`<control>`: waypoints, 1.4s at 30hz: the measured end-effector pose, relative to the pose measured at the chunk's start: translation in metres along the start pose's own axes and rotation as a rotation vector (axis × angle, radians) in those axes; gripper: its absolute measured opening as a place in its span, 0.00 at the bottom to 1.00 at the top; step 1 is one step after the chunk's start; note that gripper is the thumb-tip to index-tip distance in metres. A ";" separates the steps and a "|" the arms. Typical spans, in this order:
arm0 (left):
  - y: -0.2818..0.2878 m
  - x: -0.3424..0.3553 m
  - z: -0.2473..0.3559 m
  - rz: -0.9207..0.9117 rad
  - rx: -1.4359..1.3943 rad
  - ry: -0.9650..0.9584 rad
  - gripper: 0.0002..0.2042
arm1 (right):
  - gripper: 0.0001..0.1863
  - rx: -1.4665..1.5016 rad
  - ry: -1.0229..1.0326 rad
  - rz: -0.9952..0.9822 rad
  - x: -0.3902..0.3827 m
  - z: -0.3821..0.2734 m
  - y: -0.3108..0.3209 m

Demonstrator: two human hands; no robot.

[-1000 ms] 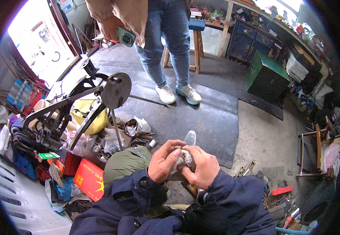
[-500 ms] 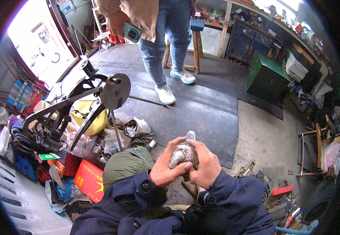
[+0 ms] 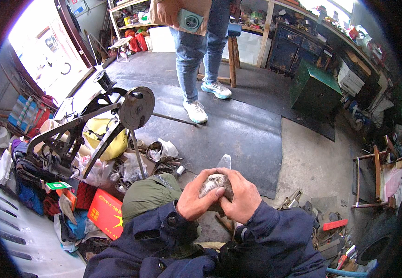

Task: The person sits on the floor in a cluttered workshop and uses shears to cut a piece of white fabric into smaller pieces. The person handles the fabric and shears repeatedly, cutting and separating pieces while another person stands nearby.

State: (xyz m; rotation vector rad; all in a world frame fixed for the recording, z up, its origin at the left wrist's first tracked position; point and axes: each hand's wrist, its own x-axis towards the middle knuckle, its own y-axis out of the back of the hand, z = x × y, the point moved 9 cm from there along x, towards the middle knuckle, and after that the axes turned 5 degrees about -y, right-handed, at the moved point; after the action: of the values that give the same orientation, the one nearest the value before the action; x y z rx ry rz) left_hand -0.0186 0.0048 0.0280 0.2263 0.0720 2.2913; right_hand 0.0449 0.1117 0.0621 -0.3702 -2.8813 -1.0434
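Yellow Latin lettering [image 3: 107, 199] and a block of yellow characters [image 3: 99, 214] — both on a red box [image 3: 105, 218].

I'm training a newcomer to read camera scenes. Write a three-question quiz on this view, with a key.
1. Multiple choice: where is the grey mottled item?
A: on the wooden stool
B: between the wearer's left hand and right hand
C: on the floor mat

2. True or false: in the picture, the green box stands to the right of the large metal wheel.

3. Fill in: the standing person in jeans is holding a ____.

Key: 1: B. 2: True. 3: phone.
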 end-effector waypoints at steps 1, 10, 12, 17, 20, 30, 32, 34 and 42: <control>0.000 -0.001 -0.001 0.007 -0.011 0.002 0.24 | 0.32 -0.002 -0.003 0.000 0.000 0.001 0.000; 0.000 -0.001 -0.005 0.027 -0.089 0.020 0.22 | 0.33 -0.019 0.007 -0.005 -0.001 -0.001 0.001; 0.000 -0.001 -0.005 0.032 -0.090 0.016 0.21 | 0.34 -0.035 -0.024 -0.024 -0.001 0.001 0.000; 0.000 -0.002 -0.002 0.033 -0.066 0.021 0.21 | 0.35 -0.045 -0.030 -0.036 -0.002 0.003 -0.001; 0.002 -0.002 0.001 0.036 -0.013 0.002 0.21 | 0.35 -0.046 -0.031 -0.036 -0.003 0.004 -0.001; 0.004 -0.003 0.006 0.087 -0.025 -0.011 0.18 | 0.37 -0.022 -0.062 -0.063 -0.003 0.005 -0.002; 0.006 -0.003 0.005 0.109 -0.064 0.018 0.17 | 0.39 0.003 -0.080 -0.088 -0.003 0.005 -0.002; 0.009 -0.003 0.008 0.147 -0.109 -0.016 0.16 | 0.39 0.049 -0.111 -0.110 -0.003 0.005 -0.001; 0.019 -0.004 -0.001 0.270 -0.214 -0.104 0.17 | 0.36 0.281 -0.127 -0.137 -0.002 0.005 -0.002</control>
State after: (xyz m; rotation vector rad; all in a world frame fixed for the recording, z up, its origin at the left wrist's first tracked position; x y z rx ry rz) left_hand -0.0295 -0.0108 0.0292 0.2561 -0.2714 2.5274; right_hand 0.0463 0.1130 0.0567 -0.2316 -3.1468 -0.6338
